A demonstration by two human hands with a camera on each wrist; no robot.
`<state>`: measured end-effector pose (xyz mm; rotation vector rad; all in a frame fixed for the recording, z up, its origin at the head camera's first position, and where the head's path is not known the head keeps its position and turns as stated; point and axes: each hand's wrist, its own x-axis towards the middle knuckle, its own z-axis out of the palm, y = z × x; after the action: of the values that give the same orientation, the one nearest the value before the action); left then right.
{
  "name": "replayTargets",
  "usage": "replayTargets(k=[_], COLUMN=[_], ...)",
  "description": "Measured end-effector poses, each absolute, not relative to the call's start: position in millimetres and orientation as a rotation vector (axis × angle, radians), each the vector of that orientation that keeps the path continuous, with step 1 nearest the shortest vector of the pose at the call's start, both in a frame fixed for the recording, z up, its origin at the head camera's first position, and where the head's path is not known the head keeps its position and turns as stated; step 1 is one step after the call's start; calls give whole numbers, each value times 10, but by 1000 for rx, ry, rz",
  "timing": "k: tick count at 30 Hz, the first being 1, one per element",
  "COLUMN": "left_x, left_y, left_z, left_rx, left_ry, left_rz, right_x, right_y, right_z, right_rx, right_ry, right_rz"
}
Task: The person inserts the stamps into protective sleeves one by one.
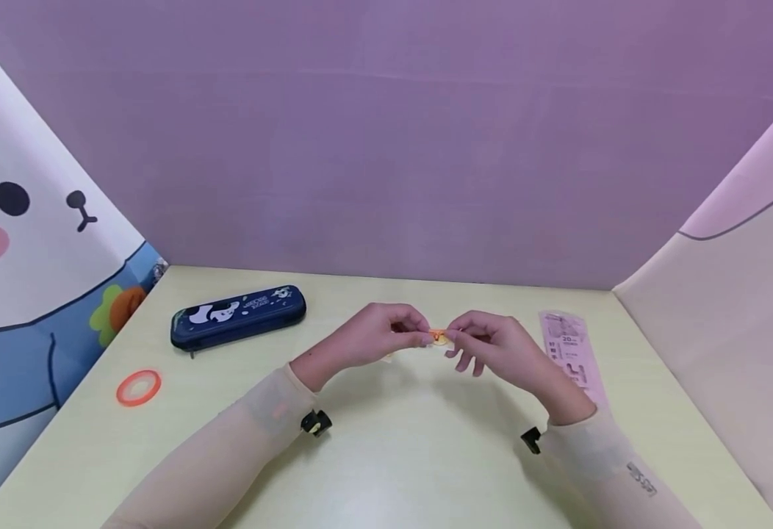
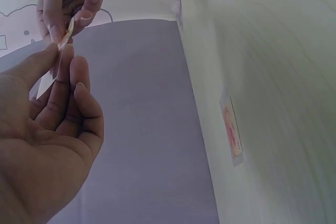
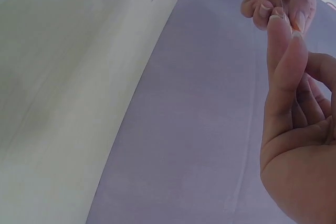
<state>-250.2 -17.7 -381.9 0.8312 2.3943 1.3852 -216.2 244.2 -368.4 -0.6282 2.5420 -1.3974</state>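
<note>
In the head view, a small orange-and-yellow printed sticker (image 1: 439, 337) is stretched between both hands above the table. My left hand (image 1: 389, 334) pinches one end between thumb and index finger. The other end is pinched by my right hand (image 1: 492, 344), its remaining fingers loosely bent. From the left wrist, the sticker (image 2: 67, 34) appears edge-on, thin, with a white backing piece (image 2: 46, 83) by the left fingers. The right wrist view shows the fingertips of both hands almost meeting, hiding most of it. A second small printed piece with pale ends (image 2: 231, 129) lies on the table.
A dark blue pencil case (image 1: 237, 317) with white cartoon prints lies at the back left. Nearer the left edge is an orange ring (image 1: 138, 387). A pink printed package (image 1: 568, 345) lies partly under the right forearm. A purple backdrop (image 1: 386, 176) rises behind the table.
</note>
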Motion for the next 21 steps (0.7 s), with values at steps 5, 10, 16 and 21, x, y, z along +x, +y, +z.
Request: replayTargets(k=[5,10,16,21], left_x=[-2498,-2506,-2505,-2502], left_y=[-182,-183,-179,-181], left_z=[-3812,-3805,-3796,-3777], left_rx=[809,781,805,821], left_ry=[2406,2400,2385,2405], left_rz=[1389,1410,1435,1441], right_x=[-2161,-2154,-2138,-2134], right_y=[2406,2385,2377,2395], right_z=[-3703,-3714,-3701,-3694], right_rx=[-649,-658,-696,-689], right_ry=[2558,2582,2570,2551], right_rz=[-1427,-1462,-1502,-1512])
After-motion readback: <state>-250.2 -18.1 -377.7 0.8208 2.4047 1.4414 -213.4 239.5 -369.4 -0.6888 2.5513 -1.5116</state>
